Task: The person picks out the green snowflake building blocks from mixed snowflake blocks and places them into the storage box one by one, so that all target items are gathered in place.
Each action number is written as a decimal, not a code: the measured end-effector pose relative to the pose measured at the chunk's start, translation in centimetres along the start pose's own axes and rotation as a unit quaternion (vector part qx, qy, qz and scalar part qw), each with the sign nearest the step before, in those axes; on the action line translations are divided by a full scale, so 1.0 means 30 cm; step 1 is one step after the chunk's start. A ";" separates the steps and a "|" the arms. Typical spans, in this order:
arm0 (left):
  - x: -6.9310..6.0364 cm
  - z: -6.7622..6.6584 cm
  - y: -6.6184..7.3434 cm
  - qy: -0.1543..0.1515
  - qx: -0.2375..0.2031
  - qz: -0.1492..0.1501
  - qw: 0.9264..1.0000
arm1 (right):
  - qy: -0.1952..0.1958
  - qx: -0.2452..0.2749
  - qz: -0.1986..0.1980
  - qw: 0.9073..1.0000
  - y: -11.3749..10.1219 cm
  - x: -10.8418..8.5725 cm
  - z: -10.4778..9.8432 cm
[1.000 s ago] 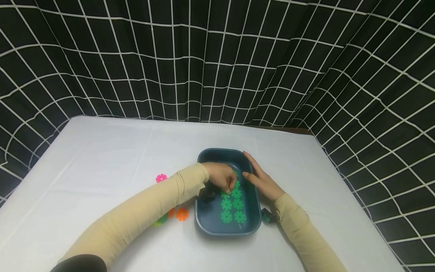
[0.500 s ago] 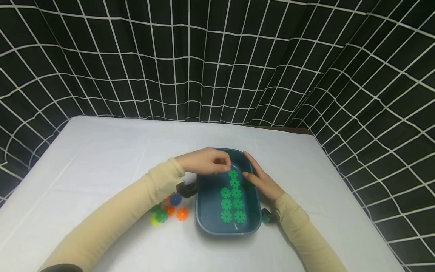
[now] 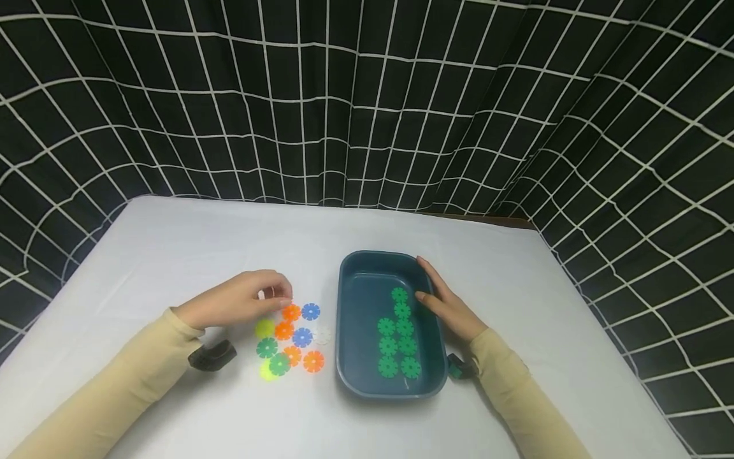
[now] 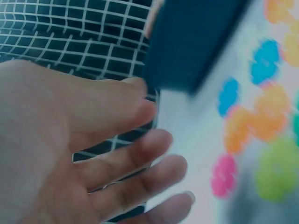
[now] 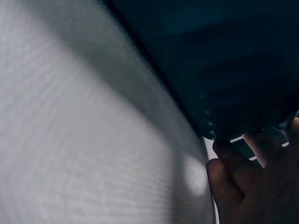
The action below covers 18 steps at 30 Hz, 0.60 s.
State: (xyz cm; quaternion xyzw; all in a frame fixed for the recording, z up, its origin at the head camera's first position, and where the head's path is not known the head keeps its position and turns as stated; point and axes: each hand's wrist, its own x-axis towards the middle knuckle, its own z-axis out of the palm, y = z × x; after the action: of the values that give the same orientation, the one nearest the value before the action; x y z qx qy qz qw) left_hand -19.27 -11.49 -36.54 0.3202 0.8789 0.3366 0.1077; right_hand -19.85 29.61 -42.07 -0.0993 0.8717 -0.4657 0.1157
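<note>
In the head view, my left hand [image 3: 243, 298] hovers over the left edge of a loose group of snowflake-shaped plastic discs, thumb tip near an orange disc [image 3: 291, 312]. The left wrist view has its fingers loosely bent and apart, with nothing seen between them. A pink disc [image 4: 224, 175] shows there, hidden in the head view. My right hand [image 3: 453, 312] holds the right wall of a blue-grey plastic tub [image 3: 392, 396], thumb over the rim and fingers along the outside. Inside the tub, several green discs [image 3: 388, 346] lie in two columns, the right one longer.
Blue [image 3: 302, 337], yellow [image 3: 265, 328], green [image 3: 266, 347] and whitish discs [image 3: 323, 335] lie on the white cloth [image 3: 189, 255] left of the tub. Some overlap. A black curtain with white grid lines [image 3: 321, 115] hangs behind the table.
My left hand has lifted out of the tub and travelled left to the loose discs, uncovering the green columns. My right hand keeps its place on the tub wall. The head view has shifted slightly.
</note>
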 end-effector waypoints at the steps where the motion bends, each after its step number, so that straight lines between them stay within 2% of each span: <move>1: -0.013 0.008 -0.014 -0.002 0.004 -0.003 1.000 | -0.001 0.002 -0.002 1.000 0.000 -0.001 -0.001; 6: -0.059 0.040 -0.051 -0.025 0.023 -0.027 0.999 | 0.006 0.004 0.002 1.000 0.000 -0.005 0.001; 11: -0.089 0.061 -0.042 -0.052 0.049 -0.013 0.997 | 0.003 0.001 0.006 1.000 -0.010 -0.005 0.003; 15: -0.095 0.083 -0.035 -0.069 0.069 -0.003 0.995 | 0.005 -0.001 0.009 1.000 -0.016 -0.006 0.002; 18: -0.095 0.094 -0.033 -0.074 0.066 -0.005 0.995 | 0.003 0.001 0.007 1.000 -0.018 -0.007 0.003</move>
State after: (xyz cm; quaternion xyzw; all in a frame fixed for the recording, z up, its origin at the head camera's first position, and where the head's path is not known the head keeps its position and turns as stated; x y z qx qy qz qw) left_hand -16.41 -12.39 -39.38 0.3468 0.8903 0.2526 0.1526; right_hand -19.59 29.31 -41.65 -0.0917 0.8722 -0.4662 0.1162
